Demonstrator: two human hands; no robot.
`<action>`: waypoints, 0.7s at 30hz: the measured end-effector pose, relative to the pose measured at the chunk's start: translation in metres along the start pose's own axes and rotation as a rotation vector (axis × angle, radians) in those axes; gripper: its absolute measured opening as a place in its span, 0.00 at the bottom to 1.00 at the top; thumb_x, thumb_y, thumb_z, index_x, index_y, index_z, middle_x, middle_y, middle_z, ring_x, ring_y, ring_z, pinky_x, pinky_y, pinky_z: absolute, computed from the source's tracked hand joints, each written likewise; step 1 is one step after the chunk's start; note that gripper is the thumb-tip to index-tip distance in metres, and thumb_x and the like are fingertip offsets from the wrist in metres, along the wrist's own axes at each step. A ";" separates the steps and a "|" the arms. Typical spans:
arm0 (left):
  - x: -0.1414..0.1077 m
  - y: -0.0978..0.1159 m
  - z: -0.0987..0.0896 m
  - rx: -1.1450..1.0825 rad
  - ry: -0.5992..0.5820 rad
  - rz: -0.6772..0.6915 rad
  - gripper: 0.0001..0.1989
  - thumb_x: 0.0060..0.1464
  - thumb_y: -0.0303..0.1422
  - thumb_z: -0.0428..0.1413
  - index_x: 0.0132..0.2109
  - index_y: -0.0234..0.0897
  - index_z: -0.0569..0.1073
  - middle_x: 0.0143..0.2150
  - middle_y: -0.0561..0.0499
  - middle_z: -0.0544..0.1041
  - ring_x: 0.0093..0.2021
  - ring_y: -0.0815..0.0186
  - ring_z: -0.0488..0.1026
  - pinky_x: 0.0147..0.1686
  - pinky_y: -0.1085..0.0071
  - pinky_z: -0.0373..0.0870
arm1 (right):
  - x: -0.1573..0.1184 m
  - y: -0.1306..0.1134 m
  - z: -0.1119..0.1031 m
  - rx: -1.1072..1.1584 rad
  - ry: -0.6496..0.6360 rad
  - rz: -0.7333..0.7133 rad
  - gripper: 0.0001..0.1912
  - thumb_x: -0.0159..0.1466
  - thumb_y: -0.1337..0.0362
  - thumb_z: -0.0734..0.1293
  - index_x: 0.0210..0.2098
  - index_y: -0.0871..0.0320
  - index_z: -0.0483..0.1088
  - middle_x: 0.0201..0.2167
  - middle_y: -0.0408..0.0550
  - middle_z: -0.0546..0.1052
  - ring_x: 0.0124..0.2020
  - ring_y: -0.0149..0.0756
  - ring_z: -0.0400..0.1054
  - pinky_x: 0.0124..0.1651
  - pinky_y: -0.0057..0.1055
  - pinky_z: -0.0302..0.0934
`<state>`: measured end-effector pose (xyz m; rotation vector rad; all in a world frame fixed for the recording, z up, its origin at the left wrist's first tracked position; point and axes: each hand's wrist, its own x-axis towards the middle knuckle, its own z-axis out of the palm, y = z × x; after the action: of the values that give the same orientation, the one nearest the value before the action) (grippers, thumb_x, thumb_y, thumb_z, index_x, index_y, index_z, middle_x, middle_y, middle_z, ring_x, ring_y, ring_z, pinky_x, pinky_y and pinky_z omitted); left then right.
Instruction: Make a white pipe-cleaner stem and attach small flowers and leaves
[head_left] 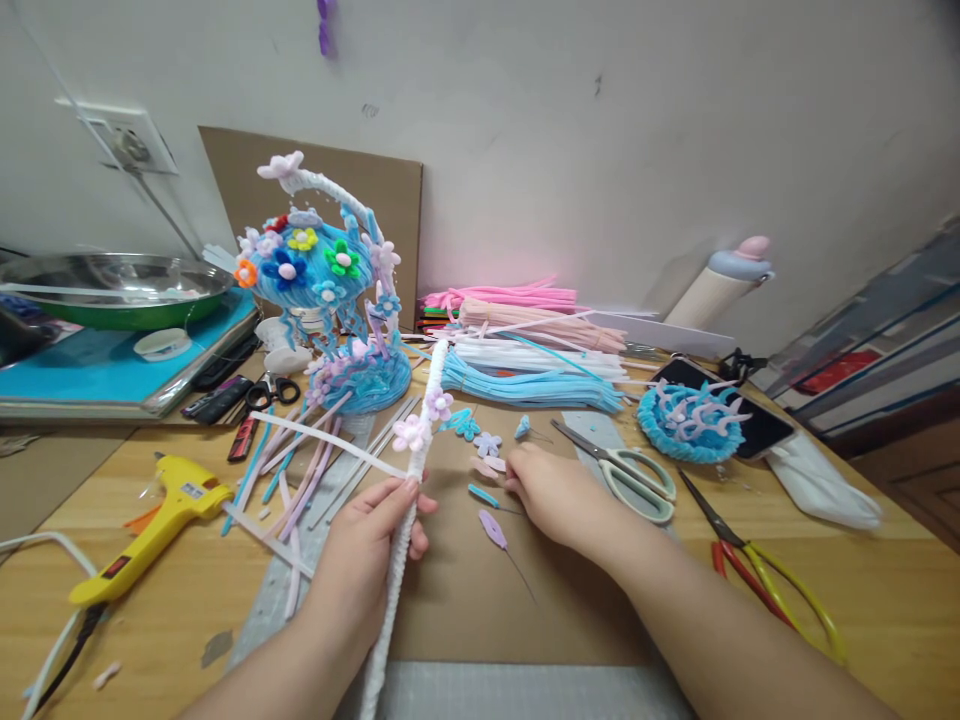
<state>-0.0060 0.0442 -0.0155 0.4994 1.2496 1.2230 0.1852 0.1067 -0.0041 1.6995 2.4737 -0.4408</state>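
Note:
My left hand [379, 535] is closed round a long white wrapped stem [393, 590], which stands tilted and carries two pale pink flowers [409, 433] near its top. A loose white strip [326, 440] runs off to the left from the stem. My right hand [529, 475] is lowered to the brown cardboard, its fingers together beside a pale pink petal piece [487, 466]; whether they grip it is hidden. Around it lie a lilac flower [488, 444], a blue flower [466, 424], a short blue piece [483, 495] and a purple piece on a wire [492, 529].
A yellow glue gun [161, 515] lies left, by loose pipe cleaners. Behind stand a blue flowered ornament [311, 265] and bundles of pipe cleaners [532, 385]. Grey-handled scissors [637, 482], yellow-and-red scissors [787, 590] and a blue round piece [686, 425] are at right.

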 end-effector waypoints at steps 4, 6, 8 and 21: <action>-0.001 0.000 0.001 -0.010 -0.001 -0.002 0.13 0.41 0.37 0.62 0.34 0.33 0.74 0.25 0.54 0.74 0.16 0.76 0.64 0.16 0.79 0.58 | -0.004 -0.002 -0.007 0.031 -0.003 0.041 0.05 0.63 0.67 0.58 0.33 0.57 0.64 0.30 0.50 0.74 0.30 0.39 0.68 0.25 0.29 0.44; -0.002 0.000 0.001 -0.012 -0.005 -0.003 0.13 0.42 0.37 0.61 0.35 0.33 0.74 0.24 0.53 0.74 0.16 0.76 0.64 0.16 0.79 0.58 | -0.007 -0.002 -0.011 0.053 -0.012 0.032 0.04 0.62 0.67 0.58 0.33 0.58 0.64 0.30 0.50 0.74 0.29 0.38 0.68 0.25 0.29 0.44; -0.003 0.000 0.001 -0.011 -0.003 -0.004 0.14 0.42 0.37 0.61 0.35 0.32 0.74 0.24 0.53 0.74 0.15 0.76 0.64 0.16 0.79 0.58 | -0.013 -0.001 -0.015 0.074 -0.024 0.008 0.03 0.62 0.68 0.59 0.32 0.58 0.64 0.30 0.50 0.74 0.29 0.37 0.67 0.25 0.28 0.44; -0.001 -0.003 0.003 0.058 -0.041 0.051 0.12 0.42 0.38 0.60 0.28 0.32 0.73 0.23 0.54 0.73 0.15 0.75 0.64 0.17 0.79 0.57 | -0.019 -0.053 0.009 1.387 -0.244 -0.098 0.09 0.58 0.58 0.62 0.32 0.58 0.62 0.21 0.39 0.72 0.10 0.22 0.58 0.15 0.21 0.48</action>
<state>-0.0020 0.0433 -0.0167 0.5992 1.2469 1.2155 0.1424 0.0689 0.0015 1.5094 2.0261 -2.5746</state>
